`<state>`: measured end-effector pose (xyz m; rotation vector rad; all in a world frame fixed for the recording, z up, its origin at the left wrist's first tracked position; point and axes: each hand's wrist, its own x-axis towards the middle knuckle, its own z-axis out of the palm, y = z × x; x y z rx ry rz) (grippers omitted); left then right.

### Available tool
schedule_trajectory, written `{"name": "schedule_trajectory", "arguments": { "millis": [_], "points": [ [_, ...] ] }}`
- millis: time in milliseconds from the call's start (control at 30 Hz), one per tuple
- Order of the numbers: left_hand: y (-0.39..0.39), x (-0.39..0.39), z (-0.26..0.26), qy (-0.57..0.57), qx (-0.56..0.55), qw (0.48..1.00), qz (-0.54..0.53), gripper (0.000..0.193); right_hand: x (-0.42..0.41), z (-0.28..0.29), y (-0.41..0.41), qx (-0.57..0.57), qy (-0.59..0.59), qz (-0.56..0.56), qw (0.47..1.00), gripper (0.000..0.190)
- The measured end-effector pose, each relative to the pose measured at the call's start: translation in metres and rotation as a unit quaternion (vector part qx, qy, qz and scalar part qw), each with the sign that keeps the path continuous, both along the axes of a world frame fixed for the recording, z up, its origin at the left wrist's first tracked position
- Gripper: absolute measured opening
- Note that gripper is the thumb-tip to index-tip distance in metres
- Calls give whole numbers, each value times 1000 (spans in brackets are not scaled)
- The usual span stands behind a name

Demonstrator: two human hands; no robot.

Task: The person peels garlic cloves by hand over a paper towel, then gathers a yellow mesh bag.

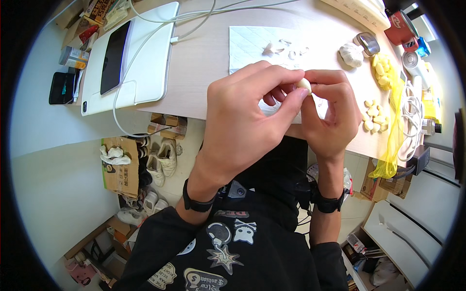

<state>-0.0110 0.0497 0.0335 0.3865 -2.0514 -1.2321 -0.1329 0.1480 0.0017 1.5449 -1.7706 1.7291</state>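
Observation:
Between the fingertips of my left hand (247,112) and my right hand (329,112) is a pale garlic clove (304,86), pinched by both. Beneath and beyond the hands lies a white paper towel (244,45) with bits of garlic skin (273,49) on it. To the right, a whole garlic bulb (351,55) rests beside a small metal tin (367,43). Peeled-looking cloves (375,117) sit in a loose pile near the desk's front edge. Behind that pile, more cloves (381,71) are heaped at the yellow mesh net (395,120).
A phone (115,58) lies on a white tablet case (151,54) at the left, with a white cable (174,39) across it. A red mug (400,31), a small fan (413,62) and coiled cable (411,123) line the right side. Shoes (162,160) stand on the floor below.

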Motion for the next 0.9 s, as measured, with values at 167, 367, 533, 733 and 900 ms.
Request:
{"name": "schedule_trajectory", "arguments": {
  "millis": [167, 367, 533, 733, 900],
  "points": [
    [-1, 1, -1, 3, 27, 1000, -14, 19, 0, 1, 0, 3, -7, 0, 1000, 21],
    [-1, 1, -1, 1, 43, 999, -24, 19, 0, 0, -1, 0, -3, -2, 1000, 20],
    [-1, 2, -1, -6, 51, 998, -30, 20, 0, 1, -1, 1, 4, -8, 1000, 20],
    [-2, 2, -2, -4, 56, 998, -22, 20, 0, 0, -2, -4, 8, -7, 1000, 20],
    [-1, 2, -2, -7, 59, 998, -26, 21, -1, 1, -1, 3, 9, -4, 1000, 20]
  ]
}}
